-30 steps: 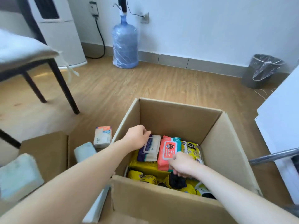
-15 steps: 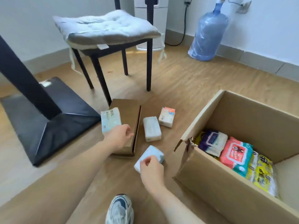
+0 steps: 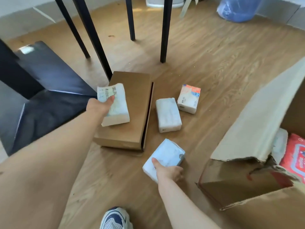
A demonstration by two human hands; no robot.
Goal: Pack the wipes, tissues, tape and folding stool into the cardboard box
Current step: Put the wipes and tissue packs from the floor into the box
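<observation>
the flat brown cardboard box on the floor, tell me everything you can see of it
The flat brown box is a low, long rectangular carton of plain, unprinted cardboard lying flat on the wood floor. Its right long side shows a dark open slit along the edge. A chair leg stands at its far left corner. The left hand holds a tissue pack over its top; whether the pack rests on it is unclear.

I count four tissue packs: one (image 3: 113, 104) at ten o'clock, one (image 3: 165, 157) at six, two (image 3: 168, 117) (image 3: 189, 99) at one; two cardboard boxes (image 3: 130, 109) (image 3: 247, 179); one shoe (image 3: 115, 219).
</observation>
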